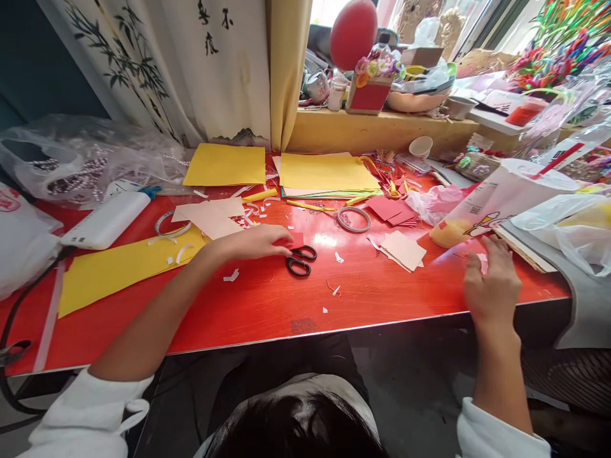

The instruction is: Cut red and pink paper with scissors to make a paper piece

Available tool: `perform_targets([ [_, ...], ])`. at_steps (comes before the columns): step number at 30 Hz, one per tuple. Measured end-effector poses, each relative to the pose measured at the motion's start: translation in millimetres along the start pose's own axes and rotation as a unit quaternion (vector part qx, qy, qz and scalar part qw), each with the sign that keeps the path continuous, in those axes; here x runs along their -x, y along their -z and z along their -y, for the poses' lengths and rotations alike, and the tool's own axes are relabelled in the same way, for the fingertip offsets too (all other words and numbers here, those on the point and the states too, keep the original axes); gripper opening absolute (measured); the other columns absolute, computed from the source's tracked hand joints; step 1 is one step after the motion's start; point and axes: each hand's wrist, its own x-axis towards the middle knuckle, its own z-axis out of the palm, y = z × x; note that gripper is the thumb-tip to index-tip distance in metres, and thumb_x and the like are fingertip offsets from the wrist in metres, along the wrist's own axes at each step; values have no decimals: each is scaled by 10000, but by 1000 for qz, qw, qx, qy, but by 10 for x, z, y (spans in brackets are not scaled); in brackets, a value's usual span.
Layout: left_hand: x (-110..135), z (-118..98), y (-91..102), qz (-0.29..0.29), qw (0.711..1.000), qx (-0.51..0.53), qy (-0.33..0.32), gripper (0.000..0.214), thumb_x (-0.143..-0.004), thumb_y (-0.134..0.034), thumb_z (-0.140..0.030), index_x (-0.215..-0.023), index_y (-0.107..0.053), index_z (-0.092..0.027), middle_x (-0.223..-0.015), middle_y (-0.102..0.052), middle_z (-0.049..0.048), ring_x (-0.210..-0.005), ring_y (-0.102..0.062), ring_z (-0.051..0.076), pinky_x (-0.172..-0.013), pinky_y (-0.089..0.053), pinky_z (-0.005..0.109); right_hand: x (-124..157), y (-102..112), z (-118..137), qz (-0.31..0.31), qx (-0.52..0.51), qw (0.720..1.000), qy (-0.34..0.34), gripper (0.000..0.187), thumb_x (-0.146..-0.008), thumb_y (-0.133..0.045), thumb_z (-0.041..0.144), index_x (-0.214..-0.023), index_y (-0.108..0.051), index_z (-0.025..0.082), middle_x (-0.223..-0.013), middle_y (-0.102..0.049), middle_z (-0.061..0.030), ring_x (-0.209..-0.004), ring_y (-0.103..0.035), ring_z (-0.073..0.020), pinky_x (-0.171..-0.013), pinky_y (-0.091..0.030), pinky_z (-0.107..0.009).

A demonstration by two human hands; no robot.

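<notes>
My left hand (255, 243) reaches over the table's middle, fingers stretched out and a little apart. Its fingertips are at black-handled scissors (300, 262), whose blades are hidden beneath the hand. A bit of red paper (296, 239) shows beside the fingertips. On the right, my right hand (494, 286) is low over the tabletop with its fingers spread. A small pink scrap (483, 263) shows between its thumb and fingers; whether they touch it I cannot tell. Close to this hand, a tilted plastic cup (451, 230) holds some orange drink. Pale pink paper squares (405, 250) lie left of it.
Yellow sheets (226, 165) and a stack of coloured paper (324, 172) lie at the back. Red paper pieces (392, 211) and a tape roll (354, 219) are nearer. A white power bank (107, 219) rests left. The red table's front edge (305, 335) runs before me.
</notes>
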Motion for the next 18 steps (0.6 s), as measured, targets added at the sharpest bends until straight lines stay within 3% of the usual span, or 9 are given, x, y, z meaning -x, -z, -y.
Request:
perform_targets([
  [2,2,60,54,-26,1000,11,8,318,-857,-433,-381,-1022,-674,-256,-1001,-704,23,-895,-633,195,-807,-443,287,25,16,426,-60,-21,998,-4,376,-935,-426,302,-1280,-557,229,-1280,-584,-132,-1230,-514,-308,-1034,-399,-484],
  [3,4,87,86,-64,998,12,12,315,-860,-425,-358,-1007,-680,-245,-986,-710,28,-889,-634,202,-816,-441,300,41,9,662,-49,-45,998,7,338,-934,-435,298,-1219,-602,224,-1191,-640,-127,-1143,-581,-307,-972,-449,-491],
  [4,6,108,116,-127,991,17,25,306,-857,-436,-351,-992,-685,-235,-984,-713,33,-899,-632,211,-832,-439,312,56,-14,905,-18,-88,995,51,300,-930,-448,289,-1149,-641,222,-1076,-690,-110,-1023,-644,-289,-895,-500,-475],
  [5,7,122,144,-194,980,32,38,298,-853,-455,-354,-993,-684,-225,-1003,-710,39,-922,-628,219,-850,-437,320,65,-55,1147,63,-139,981,123,285,-924,-464,280,-1141,-641,228,-1038,-705,-92,-980,-661,-263,-867,-520,-445],
  [7,6,137,184,-309,944,101,63,290,-841,-502,-377,-1004,-676,-212,-1045,-700,46,-967,-618,224,-871,-443,321,55,-191,1590,236,-180,912,284,321,-920,-487,306,-1223,-589,273,-1240,-625,-70,-1116,-601,-238,-919,-501,-411],
  [9,-1,144,206,-365,905,204,74,285,-815,-553,-397,-987,-668,-202,-1017,-701,42,-950,-624,216,-853,-468,313,-5,-391,1925,320,-170,840,404,396,-911,-512,356,-1296,-537,264,-1383,-510,-81,-1266,-480,-252,-1009,-433,-433],
  [10,-7,146,212,-374,888,256,74,283,-800,-577,-401,-970,-666,-193,-983,-703,40,-922,-632,209,-833,-483,309,-54,-508,2041,330,-164,823,432,380,-921,-499,343,-1282,-554,237,-1368,-522,-101,-1261,-484,-256,-1014,-422,-436],
  [14,-23,122,219,-377,837,391,66,273,-769,-620,-379,-938,-656,-167,-893,-694,39,-820,-643,178,-733,-524,283,-330,-973,2213,346,-106,815,453,327,-934,-472,259,-1230,-598,196,-1226,-620,-131,-1093,-597,-266,-902,-470,-423],
  [18,-39,52,179,-354,810,461,74,236,-781,-595,-349,-931,-637,-171,-870,-680,37,-701,-629,153,-569,-528,255,-551,-1230,2243,315,-173,872,332,282,-923,-449,198,-1092,-674,175,-1231,-611,-137,-1150,-546,-286,-958,-421,-444],
])
